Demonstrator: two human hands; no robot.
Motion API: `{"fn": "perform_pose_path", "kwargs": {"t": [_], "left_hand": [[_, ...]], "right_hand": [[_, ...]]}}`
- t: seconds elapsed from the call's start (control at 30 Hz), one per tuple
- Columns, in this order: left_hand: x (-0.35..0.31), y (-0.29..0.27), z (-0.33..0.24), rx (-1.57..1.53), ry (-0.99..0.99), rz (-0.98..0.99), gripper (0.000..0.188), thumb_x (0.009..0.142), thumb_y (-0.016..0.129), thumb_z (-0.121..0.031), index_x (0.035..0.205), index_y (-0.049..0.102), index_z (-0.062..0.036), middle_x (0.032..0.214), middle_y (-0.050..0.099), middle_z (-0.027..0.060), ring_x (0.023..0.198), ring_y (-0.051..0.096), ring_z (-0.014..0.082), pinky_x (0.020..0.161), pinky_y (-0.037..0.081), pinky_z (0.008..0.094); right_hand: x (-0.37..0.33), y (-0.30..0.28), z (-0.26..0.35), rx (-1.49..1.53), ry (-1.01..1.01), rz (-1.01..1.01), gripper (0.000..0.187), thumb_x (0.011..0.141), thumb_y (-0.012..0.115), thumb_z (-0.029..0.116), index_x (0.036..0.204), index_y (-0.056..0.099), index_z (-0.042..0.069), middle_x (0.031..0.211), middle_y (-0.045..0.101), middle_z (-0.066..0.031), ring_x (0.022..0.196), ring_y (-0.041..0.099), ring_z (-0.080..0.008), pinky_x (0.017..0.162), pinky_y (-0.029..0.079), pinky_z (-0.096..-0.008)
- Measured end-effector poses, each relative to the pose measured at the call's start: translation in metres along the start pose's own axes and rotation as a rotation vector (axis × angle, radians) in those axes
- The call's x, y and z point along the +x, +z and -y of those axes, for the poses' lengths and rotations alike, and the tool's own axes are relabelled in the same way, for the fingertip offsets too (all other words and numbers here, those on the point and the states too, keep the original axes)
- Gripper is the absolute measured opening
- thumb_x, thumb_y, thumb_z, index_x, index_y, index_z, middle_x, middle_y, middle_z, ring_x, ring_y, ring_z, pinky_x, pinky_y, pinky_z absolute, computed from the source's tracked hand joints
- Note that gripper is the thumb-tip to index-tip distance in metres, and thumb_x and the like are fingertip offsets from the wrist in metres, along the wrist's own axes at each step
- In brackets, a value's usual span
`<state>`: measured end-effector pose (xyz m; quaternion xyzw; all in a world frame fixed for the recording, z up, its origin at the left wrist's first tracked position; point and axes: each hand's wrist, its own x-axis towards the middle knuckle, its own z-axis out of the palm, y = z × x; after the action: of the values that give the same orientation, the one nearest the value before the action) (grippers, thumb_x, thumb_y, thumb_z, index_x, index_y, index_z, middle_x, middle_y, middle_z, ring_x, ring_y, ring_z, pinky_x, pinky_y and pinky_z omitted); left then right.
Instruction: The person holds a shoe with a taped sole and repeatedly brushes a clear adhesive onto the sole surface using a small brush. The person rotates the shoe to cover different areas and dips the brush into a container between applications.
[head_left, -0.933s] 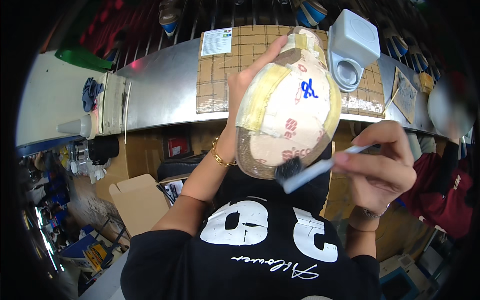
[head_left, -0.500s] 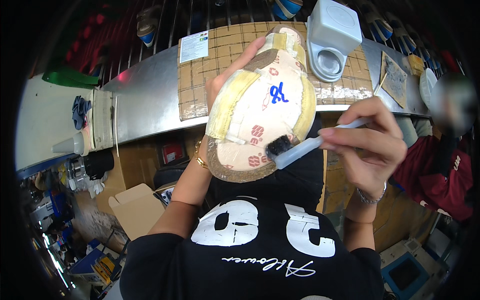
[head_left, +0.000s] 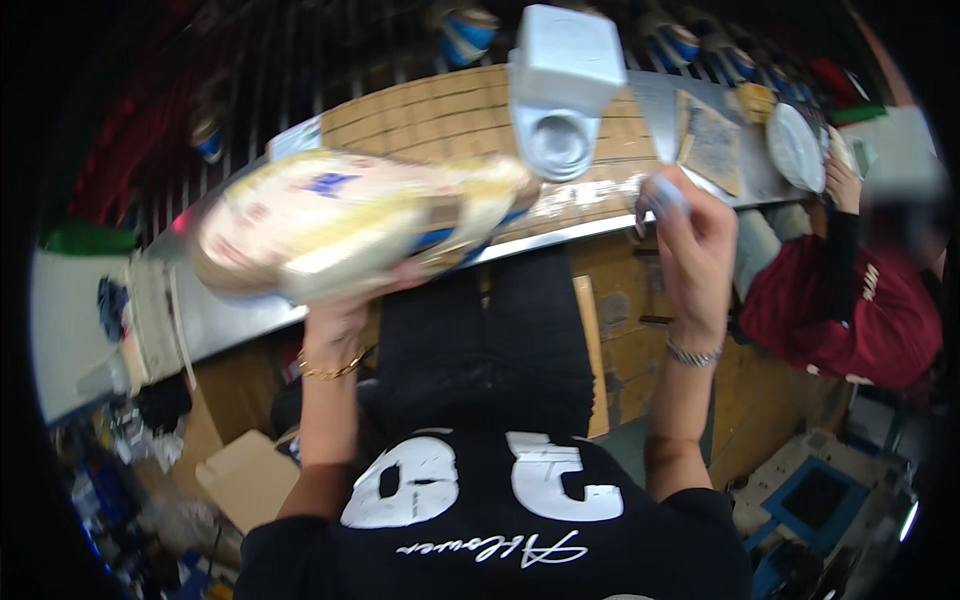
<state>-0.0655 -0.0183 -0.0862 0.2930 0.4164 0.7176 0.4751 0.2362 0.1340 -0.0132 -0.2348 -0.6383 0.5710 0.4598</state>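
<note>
My left hand (head_left: 348,305) is closed around a lasted shoe (head_left: 325,225) above the left part of the bench. The shoe's pale underside, with yellowish edges and a blue handwritten mark, faces up; motion smears it, and a blue strip shows along its side. Over the bench's front edge, to the right, my right hand (head_left: 700,235) is pinched on a brush whose pale handle (head_left: 668,190) shows between the fingers. Its bristles are hardly visible. Brush and shoe are well apart. Between them and farther back stands a pale grey plastic dispenser (head_left: 567,60) with a round cup at its front.
Grid-marked cardboard (head_left: 420,115) covers the metal bench. At the right lie a stained board (head_left: 710,145), a yellow block (head_left: 755,102) and a white bowl (head_left: 795,148). A co-worker in a maroon shirt (head_left: 850,310) sits at the right. Blue-and-white shoes (head_left: 467,35) stand on the rack behind.
The shoe has swung left and turned, its narrow end now pointing right. My right hand has drawn the brush away from the sole. The whole view has shifted.
</note>
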Motion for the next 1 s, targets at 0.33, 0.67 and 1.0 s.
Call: {"fn": "perform_pose_path", "kwargs": {"t": [0.33, 0.67, 1.0], "left_hand": [[0.031, 0.052, -0.025, -0.578, -0.1, 0.182, 0.1, 0.087, 0.036, -0.084, 0.151, 0.036, -0.0081, 0.133, 0.055, 0.0311, 0.091, 0.072, 0.0375, 0.07, 0.063, 0.0416], [0.028, 0.035, 0.006, -0.41, -0.33, -0.056, 0.095, 0.089, 0.031, -0.083, 0.14, 0.043, -0.0039, 0.106, 0.062, 0.0243, 0.08, 0.07, 0.0311, 0.064, 0.062, 0.0438], [0.013, 0.084, -0.006, -0.04, -0.229, 0.258, 0.093, 0.095, 0.033, -0.076, 0.143, 0.042, 0.0035, 0.127, 0.064, 0.0183, 0.109, 0.068, 0.0207, 0.092, 0.057, 0.0336]], "right_hand": [[0.035, -0.013, -0.051, -1.23, -0.294, -0.104, 0.009, 0.087, 0.075, 0.016, 0.093, 0.078, 0.009, 0.075, 0.059, -0.0045, 0.064, 0.053, -0.021, 0.064, 0.036, -0.0338], [0.033, -0.032, -0.054, -0.462, 0.42, -0.031, 0.033, 0.099, 0.065, 0.029, 0.093, 0.073, -0.001, 0.072, 0.055, 0.0078, 0.064, 0.039, 0.0005, 0.054, 0.029, -0.021], [0.035, 0.04, 0.047, -0.764, -0.556, -0.161, 0.023, 0.073, 0.081, -0.001, 0.095, 0.08, 0.006, 0.084, 0.062, -0.0047, 0.076, 0.058, -0.0137, 0.066, 0.044, -0.0249]]}}
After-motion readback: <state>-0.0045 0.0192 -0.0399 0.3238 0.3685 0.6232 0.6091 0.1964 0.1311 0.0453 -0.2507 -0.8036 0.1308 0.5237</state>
